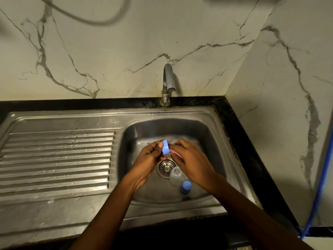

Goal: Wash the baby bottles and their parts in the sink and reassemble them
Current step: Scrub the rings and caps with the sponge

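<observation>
Over the steel sink basin [207, 134], my left hand [149, 157] pinches a blue bottle ring [165, 147] between thumb and fingers. My right hand [189, 159] meets it from the right and holds something pink [174, 152], mostly hidden under its fingers. On the basin floor beside the drain [166, 167] lies a clear bottle [175, 175], and a blue cap [186, 187] lies just in front of it. Clear parts [143, 145] sit dimly at the back of the basin behind my hands.
The tap [168, 83] stands behind the basin with no water visibly running. A ribbed steel draining board [55, 159] stretches to the left. A black counter edge [252, 159] and marble wall close the right side, where a blue cord [322, 186] hangs.
</observation>
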